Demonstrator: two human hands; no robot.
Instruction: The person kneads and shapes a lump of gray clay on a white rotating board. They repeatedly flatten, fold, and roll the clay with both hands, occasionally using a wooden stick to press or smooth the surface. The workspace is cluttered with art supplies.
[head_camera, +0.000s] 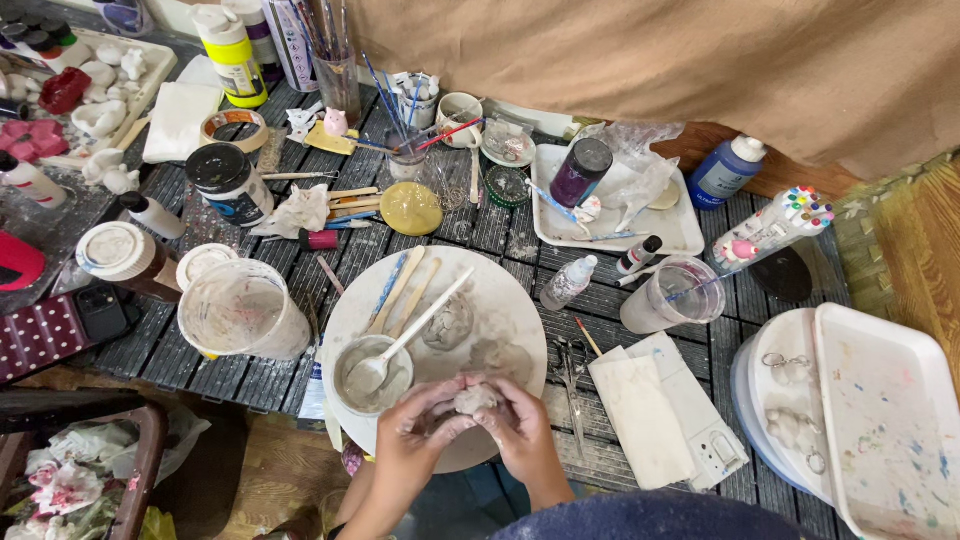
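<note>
Lump of pale clay (474, 399), at six o'clock on the round white board (510, 300), gripped between left hand (420, 437) and right hand (520, 430), fingers curled closed around it. At ten o'clock, a small bowl (372, 375) with spoon (410, 335).

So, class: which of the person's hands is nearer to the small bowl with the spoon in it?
Left. The left hand lies just below the small bowl, nearly touching its rim. The right hand sits farther off, beyond the clay lump both hands hold.

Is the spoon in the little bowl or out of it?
In. The spoon has its scoop end inside the small bowl, its handle leaning out over the rim.
</note>
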